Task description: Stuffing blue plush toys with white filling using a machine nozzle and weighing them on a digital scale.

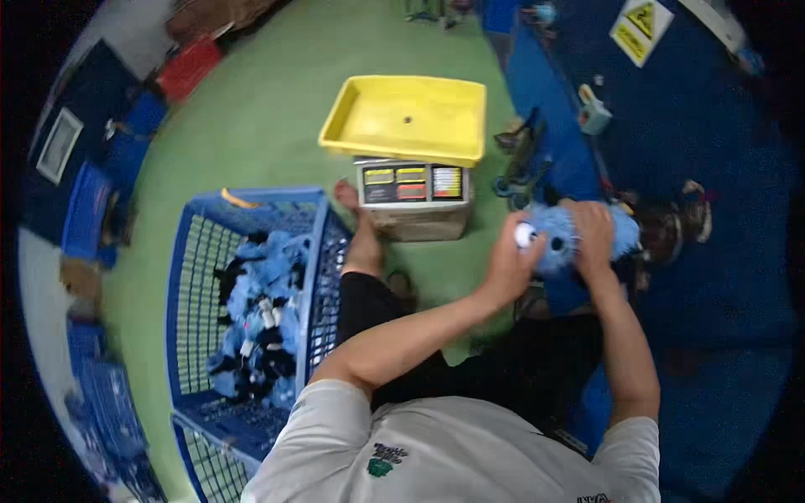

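A fluffy blue plush toy point(553, 225) with round white eyes is gripped between my two hands, to the right of centre. My left hand point(510, 267) is closed around its left end, beside one eye. Across its top, my right hand point(592, 239) wraps the middle, and blue fur sticks out beyond it. My fingertips on the far side are partly hidden, and the toy is slightly blurred. Just past the toy's right end stands a dark brownish machine part point(662, 233).
At my left, a blue plastic basket point(325, 260) holds a heap of blue and black plush pieces point(267, 310). Ahead, a yellow tray point(402, 126) sits on a weighing scale point(413, 183). A blue panel bears a warning sign point(641, 32) and a small pale box point(594, 115).
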`<state>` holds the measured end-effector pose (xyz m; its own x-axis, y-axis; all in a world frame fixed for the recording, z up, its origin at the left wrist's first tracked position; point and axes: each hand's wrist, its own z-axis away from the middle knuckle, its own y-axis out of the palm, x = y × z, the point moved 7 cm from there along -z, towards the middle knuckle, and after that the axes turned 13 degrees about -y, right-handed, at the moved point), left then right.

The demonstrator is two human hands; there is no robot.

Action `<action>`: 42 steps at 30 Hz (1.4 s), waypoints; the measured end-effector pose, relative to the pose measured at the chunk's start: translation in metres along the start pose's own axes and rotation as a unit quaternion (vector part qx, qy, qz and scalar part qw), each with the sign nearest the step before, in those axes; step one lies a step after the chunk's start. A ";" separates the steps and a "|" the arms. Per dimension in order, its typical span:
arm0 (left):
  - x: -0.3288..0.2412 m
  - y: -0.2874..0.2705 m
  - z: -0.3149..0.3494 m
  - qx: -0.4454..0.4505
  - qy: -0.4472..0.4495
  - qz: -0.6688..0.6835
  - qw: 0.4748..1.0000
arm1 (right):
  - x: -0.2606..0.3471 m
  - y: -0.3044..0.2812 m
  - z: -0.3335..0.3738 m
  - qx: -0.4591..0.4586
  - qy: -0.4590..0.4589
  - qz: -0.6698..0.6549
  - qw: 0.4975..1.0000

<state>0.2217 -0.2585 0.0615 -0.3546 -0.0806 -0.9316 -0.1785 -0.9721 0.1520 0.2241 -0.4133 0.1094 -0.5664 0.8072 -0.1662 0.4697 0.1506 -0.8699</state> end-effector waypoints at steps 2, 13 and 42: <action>-0.010 -0.010 0.007 -0.049 0.064 0.060 0.995 | -0.007 0.013 0.003 0.026 -0.008 0.013 1.000; -0.007 -0.005 0.001 -0.090 0.122 0.029 0.988 | -0.044 0.046 0.033 0.055 -0.015 -0.040 0.998; -0.001 -0.018 0.034 -0.101 0.250 -0.100 0.958 | 0.018 0.004 -0.024 -0.026 -0.065 -0.038 0.997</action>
<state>0.1939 -0.2329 0.0714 0.1612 0.0656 -0.9847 0.0028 -0.9978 -0.0660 0.2318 -0.3841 0.1146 -0.6829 0.7123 -0.1618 0.4543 0.2407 -0.8577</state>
